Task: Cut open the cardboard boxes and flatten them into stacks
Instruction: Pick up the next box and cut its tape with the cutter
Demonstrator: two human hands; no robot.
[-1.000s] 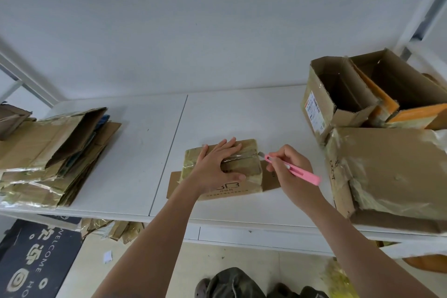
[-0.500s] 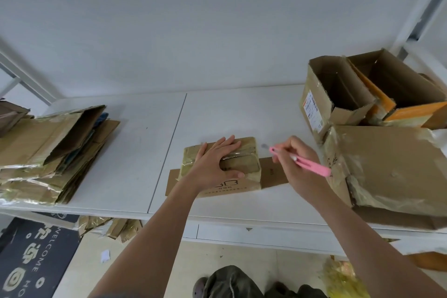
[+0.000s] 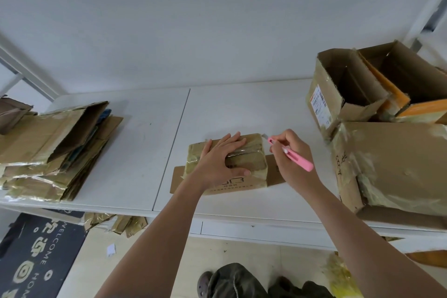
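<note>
Pressing left hand (image 3: 221, 161) on box (image 3: 244, 168) (taped); right hand (image 3: 289, 156) grips cutter (image 3: 294, 156)

Small box's (image 3: 244, 164) top (left part) under left hand (image 3: 219, 161).

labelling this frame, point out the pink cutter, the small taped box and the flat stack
pink cutter (image 3: 298, 161), head view, on the pink handle
small taped box (image 3: 251, 164), head view, on its taped top
flat stack (image 3: 48, 152), head view, on the top sheet
</note>
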